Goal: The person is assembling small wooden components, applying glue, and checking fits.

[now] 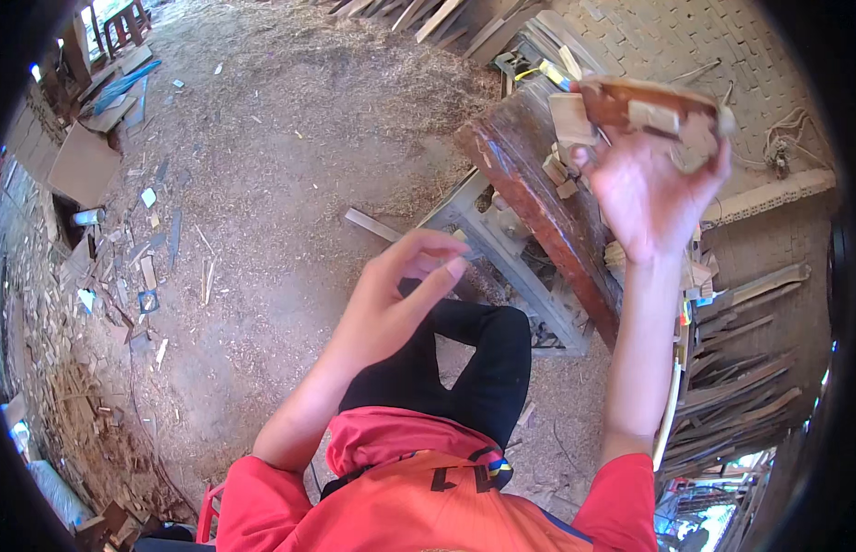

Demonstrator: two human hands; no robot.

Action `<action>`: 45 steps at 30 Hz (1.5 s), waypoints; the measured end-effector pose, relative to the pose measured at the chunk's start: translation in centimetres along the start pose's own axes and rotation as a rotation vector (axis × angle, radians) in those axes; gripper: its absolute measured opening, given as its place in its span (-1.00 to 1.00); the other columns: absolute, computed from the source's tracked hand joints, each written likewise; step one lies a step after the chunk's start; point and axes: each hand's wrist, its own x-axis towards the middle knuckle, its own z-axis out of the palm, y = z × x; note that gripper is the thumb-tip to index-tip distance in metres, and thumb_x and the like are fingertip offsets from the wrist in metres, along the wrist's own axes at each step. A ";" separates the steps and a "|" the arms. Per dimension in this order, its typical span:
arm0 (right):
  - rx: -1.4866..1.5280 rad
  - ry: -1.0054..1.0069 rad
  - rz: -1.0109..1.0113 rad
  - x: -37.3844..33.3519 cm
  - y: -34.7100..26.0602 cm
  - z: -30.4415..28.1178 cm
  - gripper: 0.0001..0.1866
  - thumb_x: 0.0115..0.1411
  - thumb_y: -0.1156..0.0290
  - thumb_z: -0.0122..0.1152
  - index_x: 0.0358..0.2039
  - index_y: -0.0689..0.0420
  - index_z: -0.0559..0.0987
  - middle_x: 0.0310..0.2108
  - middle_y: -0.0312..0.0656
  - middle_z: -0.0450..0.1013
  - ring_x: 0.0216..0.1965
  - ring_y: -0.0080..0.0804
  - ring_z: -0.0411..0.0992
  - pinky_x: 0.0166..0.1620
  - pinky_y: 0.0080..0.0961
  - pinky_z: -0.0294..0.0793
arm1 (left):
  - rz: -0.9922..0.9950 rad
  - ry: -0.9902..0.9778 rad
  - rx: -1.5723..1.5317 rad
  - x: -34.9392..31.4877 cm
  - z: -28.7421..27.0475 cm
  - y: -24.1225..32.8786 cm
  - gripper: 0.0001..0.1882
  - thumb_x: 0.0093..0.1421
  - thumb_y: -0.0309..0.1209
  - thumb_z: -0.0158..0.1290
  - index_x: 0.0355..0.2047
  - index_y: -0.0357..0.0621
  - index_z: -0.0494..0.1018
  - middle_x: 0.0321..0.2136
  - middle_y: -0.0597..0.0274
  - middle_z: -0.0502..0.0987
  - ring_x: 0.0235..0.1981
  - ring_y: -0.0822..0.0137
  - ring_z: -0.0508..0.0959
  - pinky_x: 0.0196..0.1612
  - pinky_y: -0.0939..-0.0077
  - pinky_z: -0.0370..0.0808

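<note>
My right hand is raised over the bench at the right, its palm in view and blurred by motion. It grips a reddish-brown wooden piece with a rounded edge and a pale block against it; its exact kind is unclear. My left hand hangs above my knees, left of the bench. Its fingers curl toward the thumb in a loose pinch, and a small pale bit shows at the fingertips. Whether that bit is held cannot be made out. Below my right hand stands the bench with a dark red-brown wooden top.
A grey metal frame supports the bench beside my knees. Small wood blocks lie on its top. Stacked wood strips line the right side. Scraps and a cardboard piece lie at the left on the sawdust-covered floor.
</note>
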 end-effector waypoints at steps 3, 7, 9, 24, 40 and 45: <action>0.035 0.053 0.118 1.0 0.0 -0.5 -0.16 0.20 -0.42 0.09 0.17 0.07 0.48 0.05 -0.15 0.50 0.17 -0.28 0.34 0.10 -0.17 0.29 | 0.045 0.020 0.065 1.5 -0.7 0.7 -0.72 0.38 -0.37 0.13 0.01 -0.27 0.53 -0.17 0.18 0.64 -0.17 0.42 0.62 -0.04 0.47 0.51; -0.015 0.206 0.205 2.3 0.9 -1.5 -0.20 0.22 -0.40 0.09 0.13 0.08 0.49 0.03 -0.19 0.52 0.07 -0.35 0.39 0.05 -0.27 0.30 | 0.089 0.062 0.211 3.7 -1.3 1.1 -0.74 0.38 -0.36 0.16 0.00 -0.21 0.55 -0.17 0.30 0.64 -0.13 0.47 0.59 0.03 0.49 0.48; -0.079 0.156 0.186 2.7 1.1 -2.1 -0.19 0.23 -0.38 0.10 0.16 0.09 0.48 0.04 -0.19 0.52 0.04 -0.35 0.40 0.04 -0.32 0.29 | 0.153 0.045 0.221 4.7 -1.2 1.1 -0.75 0.36 -0.35 0.18 -0.03 -0.20 0.56 -0.18 0.29 0.65 -0.14 0.47 0.60 0.02 0.48 0.49; -0.072 0.188 0.260 4.9 2.1 -3.4 -0.06 0.22 -0.37 0.15 0.28 0.21 0.31 0.16 0.00 0.41 0.08 -0.28 0.37 -0.02 -0.40 0.36 | 0.653 0.355 0.722 14.3 1.8 -0.9 -0.52 0.03 -0.27 0.42 -0.02 0.00 0.59 0.01 0.18 0.53 0.16 0.04 0.39 0.24 0.15 0.37; -0.068 0.125 0.319 5.6 1.7 -4.5 -0.09 0.24 -0.32 0.20 0.31 0.15 0.29 0.14 -0.07 0.41 0.03 -0.39 0.38 -0.20 -0.51 0.35 | 0.671 0.375 0.800 16.5 2.5 -1.6 -0.53 0.00 -0.28 0.43 -0.05 -0.01 0.61 0.00 0.20 0.54 0.15 0.03 0.40 0.21 0.15 0.40; 0.199 0.005 0.541 6.7 1.6 -4.6 -0.06 0.13 -0.39 0.23 0.18 0.24 0.46 0.00 -0.02 0.50 0.07 -0.19 0.45 0.15 -0.29 0.43 | 0.691 0.355 0.789 16.6 2.7 -1.7 -0.54 0.00 -0.30 0.43 -0.07 -0.01 0.61 -0.01 0.21 0.55 0.13 0.03 0.41 0.19 0.17 0.40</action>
